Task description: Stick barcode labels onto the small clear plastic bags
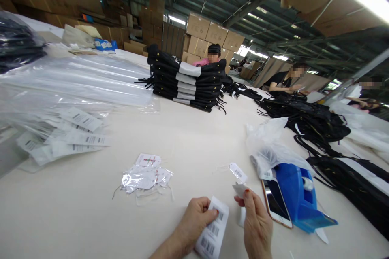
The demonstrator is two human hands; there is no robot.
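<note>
Now, at the bottom centre of the frame, the left hand [194,218] pinches the upper edge of a white paper strip of barcode stickers [212,230] between thumb and fingers. The right hand [257,226] pinches a small white sticker or tag [239,189] at its fingertips, just above the strip. The strip looks very light, thin and floppy; it probably bends and curls easily, so it is best to hold it at the edge, as the left hand does. The small piece is also almost weightless, and I judge it can stick to the fingers or tear if it is pulled roughly.

To the left of the hands, a small heap of white hang tags in clear little bags [146,176] lies on the cream-coloured bench [91,210], and one more single tag [238,172] lies above the right hand.

As for containers, the pile of clear plastic bags with barcode labels [67,129] at the left appears flat and empty. The crumpled clear plastic bag [267,145] at the right holds something, but I cannot tell what. Beside it are a blue tape dispenser [298,198] and a smartphone [275,204]. A stack of folded black garments [188,83] stands in the upper centre.
</note>
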